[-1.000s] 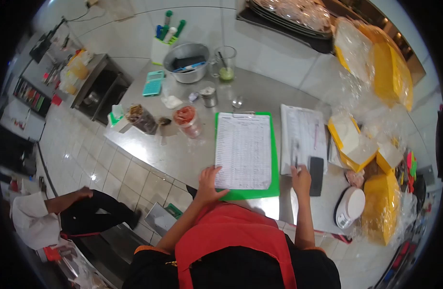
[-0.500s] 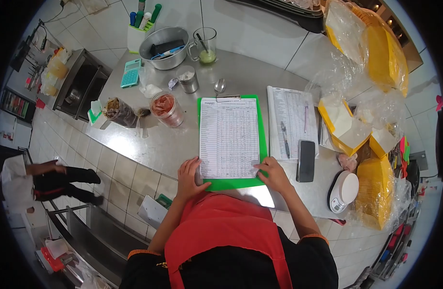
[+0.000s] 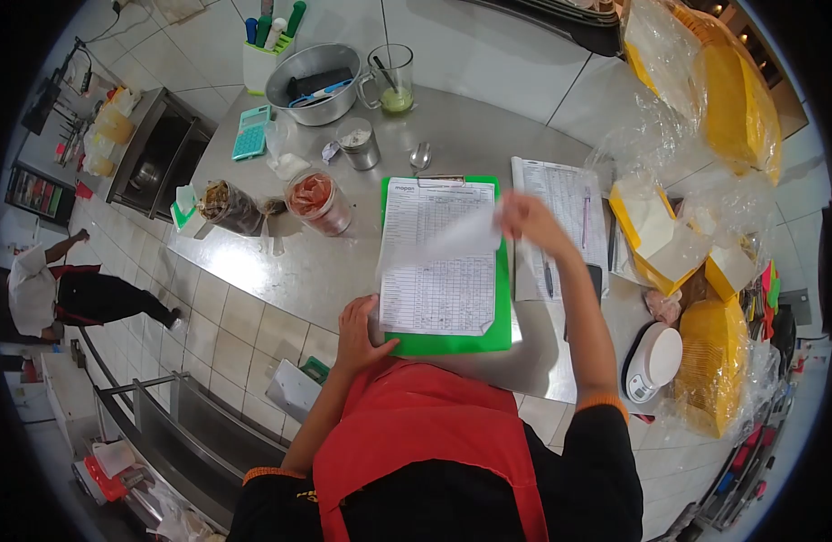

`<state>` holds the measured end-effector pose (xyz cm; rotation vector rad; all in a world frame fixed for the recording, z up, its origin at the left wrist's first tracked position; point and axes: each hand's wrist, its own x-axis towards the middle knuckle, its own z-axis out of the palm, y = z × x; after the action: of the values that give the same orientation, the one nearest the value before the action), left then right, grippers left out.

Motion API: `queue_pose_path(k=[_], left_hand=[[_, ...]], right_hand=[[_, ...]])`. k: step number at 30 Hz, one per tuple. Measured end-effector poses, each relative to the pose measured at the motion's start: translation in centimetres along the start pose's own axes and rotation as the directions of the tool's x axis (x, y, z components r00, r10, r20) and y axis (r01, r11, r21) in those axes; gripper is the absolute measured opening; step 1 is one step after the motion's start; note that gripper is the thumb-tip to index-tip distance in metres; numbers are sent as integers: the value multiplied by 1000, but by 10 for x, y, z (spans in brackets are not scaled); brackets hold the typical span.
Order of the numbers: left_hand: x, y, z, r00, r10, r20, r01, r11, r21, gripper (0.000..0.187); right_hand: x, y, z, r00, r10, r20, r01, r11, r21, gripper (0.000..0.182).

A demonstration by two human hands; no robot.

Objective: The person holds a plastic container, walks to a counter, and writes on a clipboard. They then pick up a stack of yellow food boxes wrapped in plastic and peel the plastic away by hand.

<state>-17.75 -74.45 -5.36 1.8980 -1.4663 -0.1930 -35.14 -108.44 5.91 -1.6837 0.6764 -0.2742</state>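
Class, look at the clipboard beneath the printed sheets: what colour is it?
The clipboard is bright green; it shows best in the head view.

The clipboard (image 3: 447, 346) is green, its sheets (image 3: 434, 303) white with dark grids, the apron (image 3: 425, 434) red, the calculator (image 3: 250, 135) turquoise.

Toward the upper left of the frame, a turquoise calculator (image 3: 251, 133) lies on the metal surface (image 3: 244, 257), near a round metal bowl (image 3: 324, 114). A glass mug (image 3: 397, 98) with green liquid stands just beside the bowl. Right of the frame, a white kitchen scale (image 3: 657, 354) sits near yellow packaging (image 3: 710, 366). Far left, a person (image 3: 29, 287) wears a white top.
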Motion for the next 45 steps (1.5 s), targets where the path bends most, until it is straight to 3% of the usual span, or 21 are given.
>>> queue_pose_path(k=[3, 4, 6, 7, 9, 13, 17, 20, 23, 27, 30, 32, 33, 35, 36, 38, 39, 40, 41, 44, 45], left_hand=[[0, 3, -2, 999, -39, -2, 39, 999, -28, 84], [0, 3, -2, 999, -43, -3, 43, 999, -27, 84], [0, 1, -1, 999, -51, 17, 51, 999, -11, 85], [0, 0, -1, 998, -58, 14, 58, 998, -12, 85], [-1, -1, 1, 998, -55, 13, 55, 998, -2, 83], [5, 7, -4, 997, -62, 43, 61, 998, 26, 78], [7, 9, -5, 996, -32, 78, 27, 998, 65, 72], [12, 10, -5, 995, -33, 92, 26, 997, 75, 68], [20, 8, -4, 994, -42, 98, 37, 998, 53, 64], [30, -1, 2, 977, -128, 170, 122, 992, 40, 59], [36, 1, 0, 988, -87, 126, 84, 996, 33, 53], [36, 1, 1, 991, -85, 108, 82, 996, 29, 51], [36, 0, 2, 993, -76, 87, 75, 997, 14, 49], [35, -2, 2, 993, -81, 82, 80, 997, 13, 48], [36, -2, 3, 994, -81, 77, 80, 997, 9, 48], [36, 0, 3, 995, -80, 66, 79, 997, 8, 47], [37, 0, 4, 995, -81, 50, 80, 997, 9, 45], [35, 0, 3, 997, -59, 55, 59, 998, 0, 45], [33, -2, 4, 996, -77, 34, 77, 997, 2, 44], [31, -7, 13, 998, -60, -22, 59, 998, -31, 41], [29, -5, 16, 997, -58, -43, 56, 998, -26, 39]], right_hand=[[93, 3, -32, 891, -51, -450, 130, 981, 145, 16], [113, 13, -33, 893, -50, -447, 128, 981, 146, 16], [137, 18, -25, 638, -388, -666, 193, 917, -349, 32], [138, 25, -22, 643, -388, -660, 194, 916, -350, 32], [102, 24, 4, 623, -667, -409, 380, 715, -587, 47], [-3, 30, 46, 797, -601, -55, 282, 451, -847, 41], [-27, 60, 28, 802, -542, -251, 74, 508, -858, 32], [-40, 59, 37, 911, -388, -137, 243, 777, -581, 34], [-32, 52, 72, 826, -563, 40, 466, 640, -611, 31], [16, 24, 67, 719, -686, -110, 433, 566, -701, 25], [61, 31, 41, 797, -599, -83, 413, 640, -648, 21], [86, 34, 24, 945, -231, 230, 304, 877, -371, 21], [96, 33, 22, 944, -233, 232, 307, 878, -367, 21], [111, 32, 16, 996, -33, -83, 37, 998, 49, 23], [123, 35, 10, 996, -33, -87, 37, 998, 48, 23], [140, 48, 0, 868, 75, -491, -68, 997, 32, 33], [142, 62, 3, 860, 73, -505, -68, 997, 30, 33], [145, 80, 11, 725, -145, -674, -108, 942, -319, 37], [144, 90, 13, 557, -405, -725, -235, 760, -605, 43], [87, 95, 29, 613, -598, -516, 78, 696, -714, 47], [57, 97, 41, 660, -522, -541, 145, 794, -590, 44]])
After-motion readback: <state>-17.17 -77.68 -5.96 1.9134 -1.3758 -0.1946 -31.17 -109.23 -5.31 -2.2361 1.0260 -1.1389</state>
